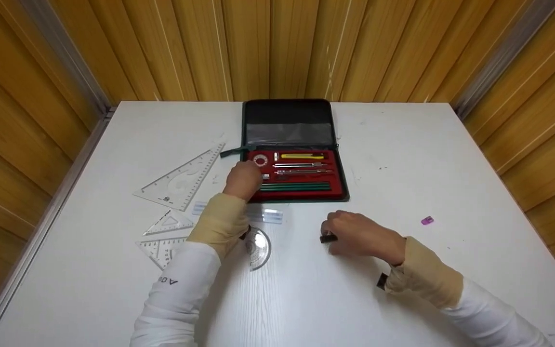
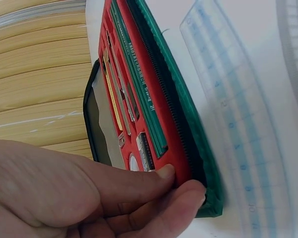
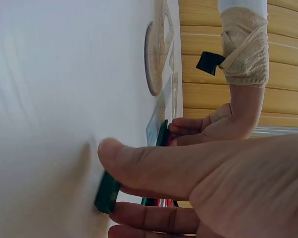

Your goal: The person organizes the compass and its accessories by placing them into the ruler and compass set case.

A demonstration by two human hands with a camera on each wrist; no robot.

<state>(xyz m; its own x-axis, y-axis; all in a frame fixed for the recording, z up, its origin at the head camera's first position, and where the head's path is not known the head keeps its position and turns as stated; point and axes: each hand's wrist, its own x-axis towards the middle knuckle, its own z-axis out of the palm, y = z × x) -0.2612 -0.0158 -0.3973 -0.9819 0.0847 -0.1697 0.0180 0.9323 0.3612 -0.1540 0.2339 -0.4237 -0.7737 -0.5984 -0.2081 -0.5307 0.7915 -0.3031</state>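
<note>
An open zip case (image 1: 297, 196) with a red tray holds drawing tools: green pencils (image 1: 297, 186), a yellow cutter (image 1: 301, 156), metal compass parts (image 1: 301, 165) and a small round white disc (image 1: 260, 160). My left hand (image 1: 244, 179) pinches its near left corner, thumb on the red tray (image 2: 175, 148) and a finger at the green rim. Over the table to the right, my right hand (image 1: 362, 236) holds a small dark green block (image 3: 108, 192) between thumb and fingers; its kind is unclear. Part of the block is hidden by the hand.
Left of the case lie a large clear set square (image 1: 186, 178) and two smaller ones, partly under the left arm. A clear ruler (image 1: 270, 216) and a protractor (image 1: 260, 248) lie in front of the case. A small purple pencil sharpener (image 1: 427, 220) sits on the right.
</note>
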